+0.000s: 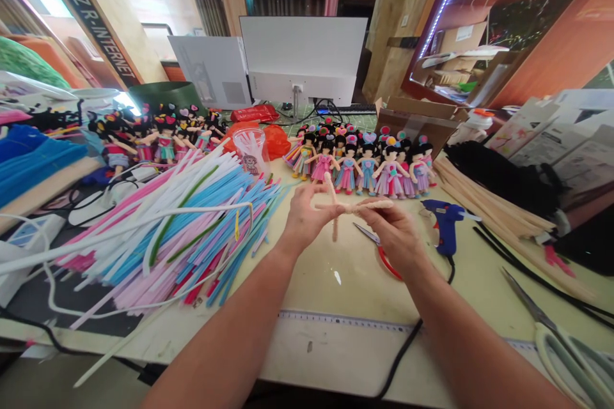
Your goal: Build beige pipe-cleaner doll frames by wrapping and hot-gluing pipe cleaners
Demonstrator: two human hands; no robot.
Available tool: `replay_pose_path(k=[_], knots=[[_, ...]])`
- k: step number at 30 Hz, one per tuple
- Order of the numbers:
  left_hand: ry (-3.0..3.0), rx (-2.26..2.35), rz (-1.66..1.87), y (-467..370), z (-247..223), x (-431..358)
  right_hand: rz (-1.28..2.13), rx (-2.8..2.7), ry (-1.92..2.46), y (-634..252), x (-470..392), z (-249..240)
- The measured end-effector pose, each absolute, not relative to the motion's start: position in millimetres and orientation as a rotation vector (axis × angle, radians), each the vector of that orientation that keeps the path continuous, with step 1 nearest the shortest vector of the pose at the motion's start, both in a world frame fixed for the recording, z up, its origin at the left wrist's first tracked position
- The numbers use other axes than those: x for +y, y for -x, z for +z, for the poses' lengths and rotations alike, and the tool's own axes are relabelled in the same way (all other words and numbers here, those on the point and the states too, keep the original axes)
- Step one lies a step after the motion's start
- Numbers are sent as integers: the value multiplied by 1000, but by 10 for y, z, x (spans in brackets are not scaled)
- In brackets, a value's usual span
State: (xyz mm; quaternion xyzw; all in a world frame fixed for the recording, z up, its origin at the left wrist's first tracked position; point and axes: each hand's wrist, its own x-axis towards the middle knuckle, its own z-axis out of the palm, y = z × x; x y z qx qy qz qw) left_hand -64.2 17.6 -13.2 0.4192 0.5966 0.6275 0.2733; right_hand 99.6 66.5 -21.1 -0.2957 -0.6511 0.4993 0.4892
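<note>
Beige pipe-cleaner figure [346,206] pinched between both hands above the tabletop [355,345], just in front of the row of dolls [364,169]. Long axis nearly level, running side to side, one end toward the left hand [304,217], the other under the fingers of the right hand [393,233]; second strand crossing it, upper tip angled up toward the dolls, lower tip hanging toward the tabletop. Left hand closed on the crossing point, thumb and fingertips gripping; right hand clenched around the level strand's far end.

Pale yellow tabletop, cluttered, with a ruler strip [336,319] along its near edge. Left of the dolls, a heap of pink, blue and white pipe cleaners [182,230], and a second cluster of dolls [158,134] beyond it. Clear plastic cup [252,150] between heap and dolls. Behind the dolls, backs of two white monitors [302,57]. Right of the dolls, a blue glue gun [446,223], bundles of tan and black stems [499,198], and large scissors [561,339] near the corner. Red-handled snips [381,252] partly hidden under the right hand. Room crowded, daylight from windows at the back, shelving on the right.

Figure fuzzy, uniformly tan, thin, twisted into a rough cross.
</note>
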Motion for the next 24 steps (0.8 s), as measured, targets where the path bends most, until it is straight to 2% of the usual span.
replay_pose_path(k=[6,24], knots=[[-1232,1400,1300,689,-75,125,1320,-1541,703,-988,640,-149],[-1177,1082,1270,755,-41,95,1508,-1609,786,-1018,636,-100]])
